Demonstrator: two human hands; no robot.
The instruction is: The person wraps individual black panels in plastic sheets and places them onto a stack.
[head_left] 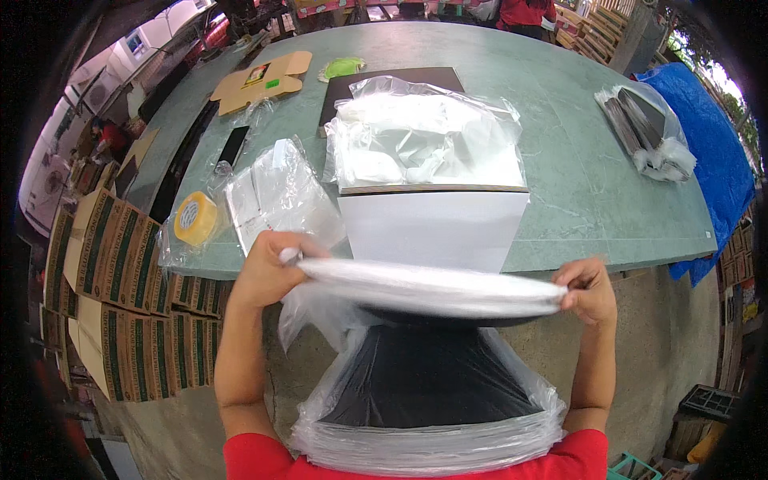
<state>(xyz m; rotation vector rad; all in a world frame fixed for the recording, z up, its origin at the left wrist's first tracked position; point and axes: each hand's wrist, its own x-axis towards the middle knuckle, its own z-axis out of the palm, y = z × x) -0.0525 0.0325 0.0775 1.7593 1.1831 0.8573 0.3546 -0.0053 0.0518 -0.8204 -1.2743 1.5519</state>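
Observation:
Between my two hands is a plastic-wrapped board, white on top with a dark underside, smeared by motion. My left hand is closed on its left end, where loose clear plastic hangs down. At the right end, my right hand pinches the edge between thumb and fingers. Below it, close to my body, lies a stack of black boards in clear plastic sleeves. Just beyond my hands, at the table's near edge, stands a white stack of boards with crumpled clear plastic over its top.
The green table carries a tape roll, a plastic-wrapped white pack, a black phone-like slab and flattened cardboard. Bagged dark boards lie right, beside a blue tarp. Brown cartons are stacked left.

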